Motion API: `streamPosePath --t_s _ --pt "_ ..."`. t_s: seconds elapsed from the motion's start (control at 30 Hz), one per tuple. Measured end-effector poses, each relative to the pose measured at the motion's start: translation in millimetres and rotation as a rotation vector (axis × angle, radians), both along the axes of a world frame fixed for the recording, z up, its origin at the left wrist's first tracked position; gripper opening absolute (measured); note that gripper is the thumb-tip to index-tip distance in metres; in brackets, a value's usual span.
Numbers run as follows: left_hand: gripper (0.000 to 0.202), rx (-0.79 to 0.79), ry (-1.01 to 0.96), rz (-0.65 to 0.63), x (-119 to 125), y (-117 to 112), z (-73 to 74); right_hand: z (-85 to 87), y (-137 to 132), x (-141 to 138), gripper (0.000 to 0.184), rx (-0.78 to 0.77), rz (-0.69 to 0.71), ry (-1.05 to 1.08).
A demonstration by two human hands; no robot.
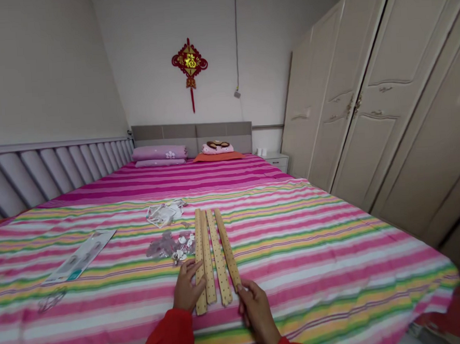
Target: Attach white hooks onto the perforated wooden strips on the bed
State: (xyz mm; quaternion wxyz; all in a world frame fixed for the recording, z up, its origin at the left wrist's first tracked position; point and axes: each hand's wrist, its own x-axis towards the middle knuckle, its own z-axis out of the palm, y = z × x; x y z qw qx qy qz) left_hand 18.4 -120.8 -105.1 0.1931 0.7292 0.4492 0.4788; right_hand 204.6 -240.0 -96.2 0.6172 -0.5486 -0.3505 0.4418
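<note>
Four long pale wooden strips dotted with small holes lie side by side on the bed, pointing away from me. My left hand (188,286) rests on the leftmost strip (199,241), its fingers apart and its thumb and fingertips across the top. Touching that one is the second strip (208,266). A narrow gap separates it from the third strip (219,261). My right hand (256,308) pinches the near end of the rightmost strip (227,247), which slants away from the others at its near end.
Small plastic bags of white parts (182,247) lie left of the strips, with a white tangled bundle (165,213) behind them. Farther left are a flat clear package (81,256) and a thin clear item (53,299). A striped sheet (317,270) covers the bed; wardrobes (367,117) stand at right.
</note>
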Motion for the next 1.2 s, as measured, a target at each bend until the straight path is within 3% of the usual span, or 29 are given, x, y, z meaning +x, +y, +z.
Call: streamPosePath --t_s 0.17,0.37,0.57,1.03,1.2 --pt "0.034 0.007 0.035 0.009 -1.7 0.8 -1.9 16.7 3.2 12.6 0.023 0.119 -0.262 -0.525" --pt "0.032 -0.005 0.063 -0.005 -2.3 -3.9 2.4 32.0 23.5 11.6 0.031 0.123 -0.211 -0.739" --pt "0.031 -0.012 0.094 -0.003 -1.9 -8.9 8.3 28.5 36.8 4.4 0.048 0.037 -0.154 -0.959" --pt "0.030 0.005 0.077 -0.005 -0.8 -9.2 7.6 25.3 45.1 -1.1 0.049 -0.051 -0.180 -1.008" --pt "0.029 0.007 0.071 -0.011 -1.1 -9.7 7.5 28.5 39.6 0.1 0.040 -0.059 -0.126 -1.064"
